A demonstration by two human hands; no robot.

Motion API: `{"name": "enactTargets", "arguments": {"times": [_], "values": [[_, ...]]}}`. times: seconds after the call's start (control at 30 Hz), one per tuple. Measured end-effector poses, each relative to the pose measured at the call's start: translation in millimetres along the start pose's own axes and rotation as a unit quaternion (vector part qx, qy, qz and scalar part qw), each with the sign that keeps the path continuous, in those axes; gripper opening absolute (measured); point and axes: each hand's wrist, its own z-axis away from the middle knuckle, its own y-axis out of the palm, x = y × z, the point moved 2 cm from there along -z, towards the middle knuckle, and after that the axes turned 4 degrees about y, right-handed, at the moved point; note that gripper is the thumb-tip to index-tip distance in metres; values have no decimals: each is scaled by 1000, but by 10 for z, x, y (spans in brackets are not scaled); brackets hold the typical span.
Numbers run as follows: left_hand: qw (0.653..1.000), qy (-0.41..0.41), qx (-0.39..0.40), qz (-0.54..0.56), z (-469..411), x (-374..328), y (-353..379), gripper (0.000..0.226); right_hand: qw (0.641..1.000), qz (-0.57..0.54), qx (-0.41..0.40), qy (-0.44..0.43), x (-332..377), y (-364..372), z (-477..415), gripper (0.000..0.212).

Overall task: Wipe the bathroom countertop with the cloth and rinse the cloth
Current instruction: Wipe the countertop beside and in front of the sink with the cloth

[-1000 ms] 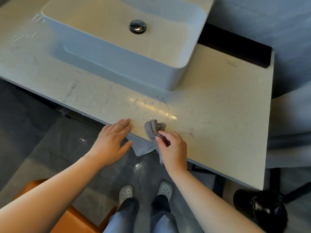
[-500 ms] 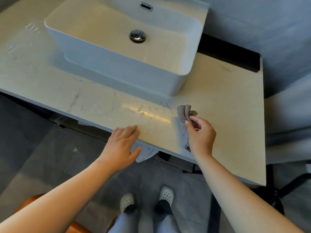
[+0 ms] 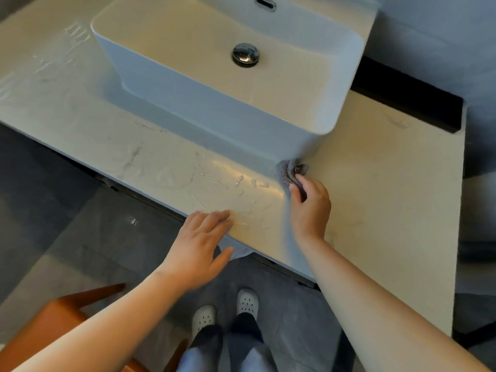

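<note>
1. The right hand was closed around a bunched grey cloth, pressing it onto the countertop right at the front right corner of the basin, where cloth and basin wall appeared to touch.
2. The left hand lay spread and empty, fingers wide, its fingertips resting on the front edge of the countertop while the palm hung out past that edge.
3. Between the two hands, near the front edge, streaks and beads of water shone on the pale marbled surface; fainter wet marks showed toward the left end.
4. The white vessel basin sat on the countertop towards its back, with a chrome drain plug in its bowl.
5. The right part of the countertop looked matte.
6. Below the front edge, a pair of white perforated shoes stood on the grey tiled floor, and an orange seat showed at the lower left.
</note>
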Motion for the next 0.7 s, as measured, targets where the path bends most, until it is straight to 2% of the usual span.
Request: {"name": "enactTargets", "arguments": {"times": [0.1,0.2,0.33,0.4,0.53,0.7], "values": [[1000,-8,5,4,-8,-17,-1,50,998,-5,44,-53,45,71,-20,25],[1000,-12,11,26,-12,-21,-20,50,995,-9,55,-81,101,134,-98,25],[996,-57,-39,64,16,5,-138,53,995,-6,55,-88,108,219,-171,25],[994,-87,-61,34,27,77,-168,58,995,-8,55,-88,99,237,-173,25],[985,-163,-51,-13,14,262,-182,74,989,-10,83,-118,105,189,35,23],[982,-183,-24,-47,-43,511,-280,73,984,-10,123,-131,109,100,544,25]]}}
